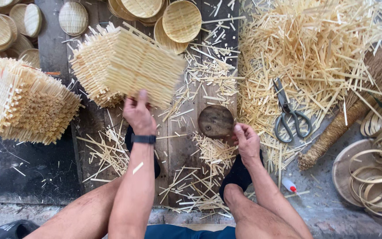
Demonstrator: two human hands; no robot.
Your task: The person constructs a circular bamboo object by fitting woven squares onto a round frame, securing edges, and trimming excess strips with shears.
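Head view: woven bamboo mat lifted over plank floor

Left hand [137, 113] pinching woven mat [127, 64] by its near edge, tilted above the stack. Right hand [245, 140] curled loosely on round wooden block [216, 121], steadying it. Scissors [290, 116] near right, among strips. Bare planks between feet.

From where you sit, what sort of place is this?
Most likely a bamboo basket-weaving workshop, worked on the floor. The left hand holds a stack of woven mats, finished round trays lie above, and a heap of cut strips surrounds the scissors.
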